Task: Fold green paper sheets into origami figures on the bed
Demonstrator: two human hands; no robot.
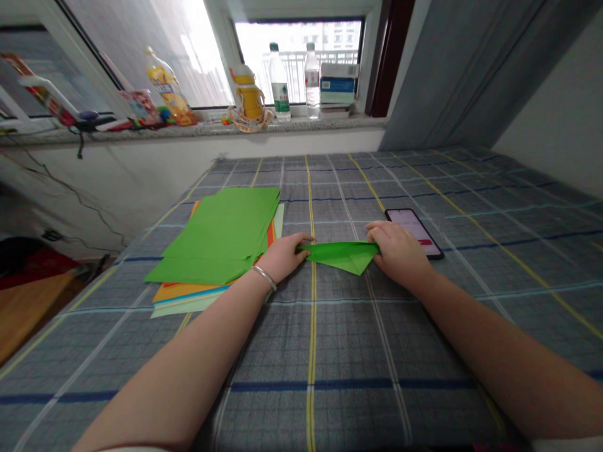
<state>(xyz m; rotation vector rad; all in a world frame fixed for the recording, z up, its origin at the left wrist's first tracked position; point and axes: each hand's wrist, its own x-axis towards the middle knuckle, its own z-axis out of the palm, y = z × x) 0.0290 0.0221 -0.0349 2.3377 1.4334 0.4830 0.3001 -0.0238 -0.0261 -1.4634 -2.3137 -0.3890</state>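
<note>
A folded green paper (342,256) lies on a plaid grey cloth cover (311,351), its point hanging toward me in a triangle. My left hand (282,257) pinches its left end, and a silver bangle (264,277) sits on that wrist. My right hand (398,254) holds the right end, with fingertips on top of the fold. A stack of coloured paper sheets (211,238), green on top with orange and pale layers below, lies just left of my left hand. A smartphone (414,232) with a lit screen lies partly behind my right hand.
The cover's left edge drops toward a wooden surface (23,307). Beyond the far edge, a windowsill (202,129) holds plastic bottles (280,85), a yellow flask (248,94) and a box (338,81). A grey curtain (452,81) hangs at the right.
</note>
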